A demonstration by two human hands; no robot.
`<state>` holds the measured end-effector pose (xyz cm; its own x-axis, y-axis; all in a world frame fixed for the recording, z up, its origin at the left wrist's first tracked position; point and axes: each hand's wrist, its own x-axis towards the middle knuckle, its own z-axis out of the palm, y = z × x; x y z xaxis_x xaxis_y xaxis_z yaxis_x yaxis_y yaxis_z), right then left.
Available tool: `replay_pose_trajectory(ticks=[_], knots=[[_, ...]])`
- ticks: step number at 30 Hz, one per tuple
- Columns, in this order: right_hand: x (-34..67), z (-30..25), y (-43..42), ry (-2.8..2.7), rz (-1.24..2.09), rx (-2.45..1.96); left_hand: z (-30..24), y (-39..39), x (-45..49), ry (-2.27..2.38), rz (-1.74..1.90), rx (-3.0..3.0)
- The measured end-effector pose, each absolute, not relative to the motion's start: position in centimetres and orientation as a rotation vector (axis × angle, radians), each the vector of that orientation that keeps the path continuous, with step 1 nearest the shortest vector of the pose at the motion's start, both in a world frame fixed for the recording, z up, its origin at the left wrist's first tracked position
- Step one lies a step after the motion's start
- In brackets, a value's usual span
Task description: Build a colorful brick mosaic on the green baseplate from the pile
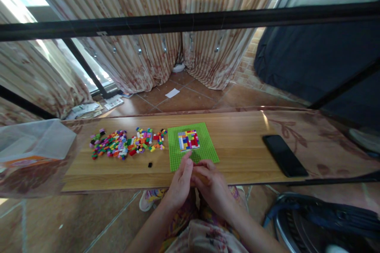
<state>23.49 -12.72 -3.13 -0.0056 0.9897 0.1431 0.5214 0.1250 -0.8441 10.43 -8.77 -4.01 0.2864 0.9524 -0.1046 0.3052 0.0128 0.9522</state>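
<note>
A green baseplate (204,148) lies on the wooden board (243,158), carrying a small square patch of mixed-colour bricks (188,140). Left of it spreads a pile of several loose coloured bricks (126,143), and one black brick (150,164) lies apart nearer me. My left hand (181,182) and my right hand (212,187) are pressed together at the near edge of the baseplate. The left fingers lie straight over the curled right fingers. Whatever sits between them is hidden.
A black phone (284,155) lies on the board's right end. A clear plastic bag (35,142) sits at the far left. A black bar (190,21) crosses the view above. Curtains (148,59) hang behind, over a tiled floor.
</note>
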Motion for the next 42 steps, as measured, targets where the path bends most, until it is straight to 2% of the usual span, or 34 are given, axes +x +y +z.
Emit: replay_pose_trajectory(ticks=[17,23,26,30,35,38,42], knots=[[21.1,-4.0,-12.2,-1.182,0.877,-1.513,-2.5,-9.1,10.6,1.188,0.796,1.175],[22.2,-3.7,-11.6,-0.845,1.119,-1.363,-2.8,-8.9,9.7,1.104,0.839,1.059],[23.0,-3.8,-11.8,-0.749,1.186,-1.341,-3.9,-9.3,7.7,1.238,0.844,1.229],[23.4,-4.6,-12.4,-0.684,1.249,-1.376,-5.5,-9.6,3.6,1.649,0.941,1.542],[22.9,-5.7,-12.7,-0.726,1.311,-1.38,-5.9,-8.0,-0.5,2.077,0.827,1.748],[21.9,-6.0,-12.3,-0.864,1.287,-1.397,-5.6,-6.8,-0.8,2.142,0.623,1.882],[20.0,-5.2,-10.7,-1.317,1.168,-1.483,-5.7,-6.0,-0.2,2.12,0.486,1.956]])
